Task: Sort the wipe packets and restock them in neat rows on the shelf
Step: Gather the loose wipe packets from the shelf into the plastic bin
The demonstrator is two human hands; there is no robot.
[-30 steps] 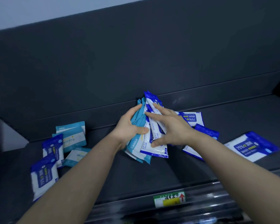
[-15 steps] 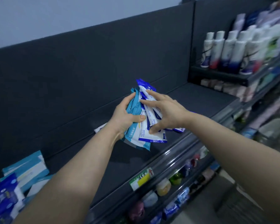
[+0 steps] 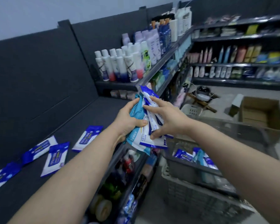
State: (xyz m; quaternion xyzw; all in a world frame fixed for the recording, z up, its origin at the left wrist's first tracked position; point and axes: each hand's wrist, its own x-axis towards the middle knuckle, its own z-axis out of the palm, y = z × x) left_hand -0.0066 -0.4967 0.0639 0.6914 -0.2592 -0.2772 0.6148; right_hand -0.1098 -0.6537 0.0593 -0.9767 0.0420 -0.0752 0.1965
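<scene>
Sorting step, unfinished by my read. Loose wipe packets (image 3: 55,156) lie askew at the shelf (image 3: 90,117) front edge, L side. The left hand (image 3: 128,120) grips a teal/blue packet bundle (image 3: 145,139) over that edge; the right hand (image 3: 166,120) pinches its blue ones. Next: split by colour, lay rows. Basket (image 3: 189,189) w/ more packets at R, cardboard box (image 3: 263,110) on the floor beyond.

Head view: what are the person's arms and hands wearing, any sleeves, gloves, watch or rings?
Nothing worn shows. The left hand and right hand are ungloved, with no rings visible. The left forearm and right forearm are bare down to the frame's lower edge: no sleeve, watch or band.
</scene>
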